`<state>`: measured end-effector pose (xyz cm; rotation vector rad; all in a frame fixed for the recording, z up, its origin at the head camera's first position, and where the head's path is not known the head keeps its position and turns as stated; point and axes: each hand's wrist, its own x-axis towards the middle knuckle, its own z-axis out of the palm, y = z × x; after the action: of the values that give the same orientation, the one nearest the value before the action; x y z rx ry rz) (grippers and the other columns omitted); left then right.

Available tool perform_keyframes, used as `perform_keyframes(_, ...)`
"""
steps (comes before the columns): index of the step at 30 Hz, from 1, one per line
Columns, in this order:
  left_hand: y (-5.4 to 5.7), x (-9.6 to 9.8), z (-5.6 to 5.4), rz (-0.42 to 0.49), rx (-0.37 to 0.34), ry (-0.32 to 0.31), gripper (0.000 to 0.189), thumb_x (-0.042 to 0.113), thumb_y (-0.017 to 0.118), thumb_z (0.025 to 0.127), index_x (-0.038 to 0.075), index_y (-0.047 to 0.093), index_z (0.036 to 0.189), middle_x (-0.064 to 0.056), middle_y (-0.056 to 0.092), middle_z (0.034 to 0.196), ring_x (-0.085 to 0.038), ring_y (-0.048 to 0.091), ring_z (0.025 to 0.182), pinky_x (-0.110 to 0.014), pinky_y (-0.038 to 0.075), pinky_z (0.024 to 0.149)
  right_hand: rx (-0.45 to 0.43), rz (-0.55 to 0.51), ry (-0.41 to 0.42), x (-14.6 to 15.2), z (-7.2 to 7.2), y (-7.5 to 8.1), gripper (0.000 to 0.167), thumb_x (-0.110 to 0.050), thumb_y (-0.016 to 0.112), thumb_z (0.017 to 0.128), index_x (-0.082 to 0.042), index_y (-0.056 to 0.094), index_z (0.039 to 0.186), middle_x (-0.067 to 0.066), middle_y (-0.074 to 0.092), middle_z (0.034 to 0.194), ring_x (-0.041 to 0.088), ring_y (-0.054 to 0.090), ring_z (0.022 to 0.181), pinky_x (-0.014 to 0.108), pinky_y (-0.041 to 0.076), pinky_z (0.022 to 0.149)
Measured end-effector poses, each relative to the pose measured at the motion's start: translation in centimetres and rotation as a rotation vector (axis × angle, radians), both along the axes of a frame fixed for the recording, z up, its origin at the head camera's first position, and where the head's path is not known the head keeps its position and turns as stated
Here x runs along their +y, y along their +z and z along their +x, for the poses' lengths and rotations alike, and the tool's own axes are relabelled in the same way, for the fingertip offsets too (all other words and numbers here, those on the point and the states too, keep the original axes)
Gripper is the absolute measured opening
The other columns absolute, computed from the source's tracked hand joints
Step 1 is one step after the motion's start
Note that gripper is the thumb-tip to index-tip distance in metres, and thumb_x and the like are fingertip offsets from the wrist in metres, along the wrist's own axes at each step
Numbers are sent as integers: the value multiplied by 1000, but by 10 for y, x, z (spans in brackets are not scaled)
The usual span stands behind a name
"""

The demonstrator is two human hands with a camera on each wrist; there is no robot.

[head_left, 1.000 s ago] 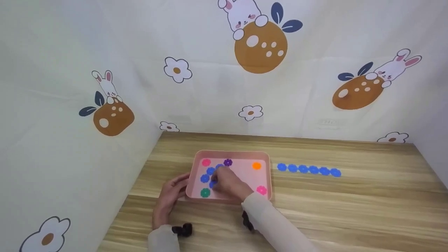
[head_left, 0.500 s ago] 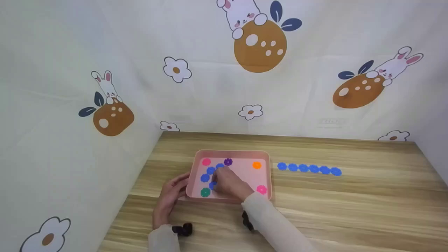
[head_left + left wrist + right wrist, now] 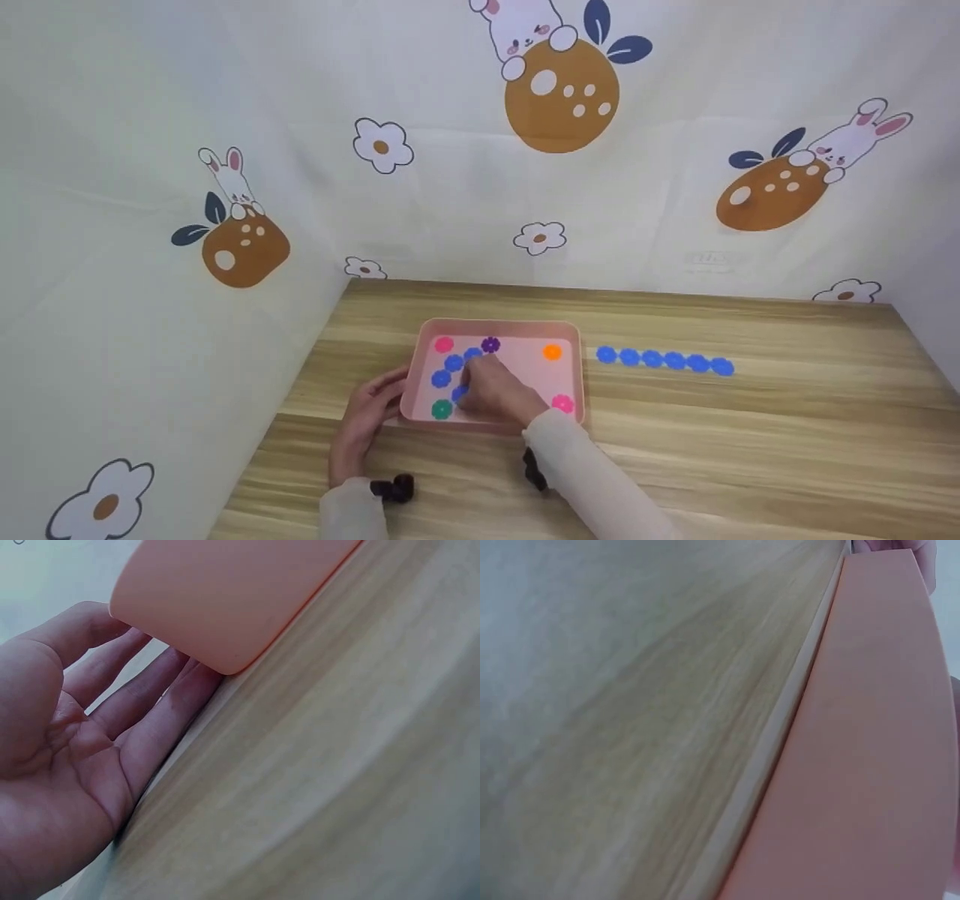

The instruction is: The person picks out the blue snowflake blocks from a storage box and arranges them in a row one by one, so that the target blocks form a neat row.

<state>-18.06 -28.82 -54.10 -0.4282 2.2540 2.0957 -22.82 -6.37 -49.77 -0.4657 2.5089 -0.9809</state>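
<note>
A shallow pink tray stands on the wooden table. My left hand rests beside its left end, fingers extended against the outer wall; in the left wrist view that hand lies palm up with its fingertips behind the tray's corner. Inside the tray, my right hand reaches down with bent fingers and pinches a blue flower-shaped piece, its fingertips largely hidden. More blue flower pieces curve up and away from there. Only the tray's outer wall fills the right wrist view's right side.
A green flower piece, a purple one, an orange one and two pink ones are also in the tray. Right of it, several blue flower pieces form a straight row on the table. Printed cloth surrounds the table.
The blue piece at my right fingertips has shifted very slightly towards me and to the right. Both hands stay in nearly the same place, and the view has tilted a little.
</note>
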Motion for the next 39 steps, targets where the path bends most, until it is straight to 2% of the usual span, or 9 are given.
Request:
perform_keyframes(8, 0, 0, 0, 4, 6, -10, 39, 25, 65, 98, 13, 64, 135, -14, 63, 138, -23, 67, 116, -33, 59, 92, -2, -6, 6, 3, 1, 1, 35, -18, 81, 83, -13, 67, 115, 0, 68, 97, 19, 61, 85, 39, 60, 86)
perform_keyframes(18, 0, 2, -4, 30, 8, 10, 40, 21, 68, 96, 8, 65, 133, -16, 66, 133, -20, 70, 109, -30, 61, 87, 13, -51, 50, 13, -6, 5, 32, -20, 80, 85, -11, 70, 114, -1, 69, 99, 17, 63, 88, 35, 60, 87)
perform_keyframes(23, -1, 1, -4, 21, -6, 5, 39, 23, 68, 96, 12, 65, 133, -14, 65, 136, -21, 69, 112, -32, 60, 90, 115, -16, 103, 22, -11, 8, 35, -25, 81, 84, -12, 70, 115, -2, 67, 98, 15, 61, 88, 31, 59, 88)
perform_keyframes(28, 1, 1, -3, 22, 2, 3, 39, 22, 67, 96, 12, 65, 133, -15, 65, 136, -22, 69, 112, -32, 60, 90, 222, 21, 149, 33, -16, 16, 35, -22, 81, 83, -10, 70, 115, 0, 67, 100, 16, 59, 90, 28, 58, 88)
perform_keyframes(35, -1, -1, -1, 20, 2, 5, 39, 24, 66, 97, 13, 65, 134, -14, 65, 137, -21, 68, 113, -32, 60, 89, 212, 10, 170, 54, -18, 29, 37, -15, 79, 83, -10, 67, 118, 2, 68, 108, 17, 61, 93, 31, 59, 90)
perform_keyframes(39, -3, -2, 0, 12, -2, 6, 40, 28, 68, 96, 15, 65, 133, -12, 65, 136, -20, 69, 112, -32, 60, 90, 244, 22, 180, 69, -16, 35, 37, -14, 79, 82, -9, 67, 117, 4, 68, 109, 20, 63, 97, 35, 59, 91)
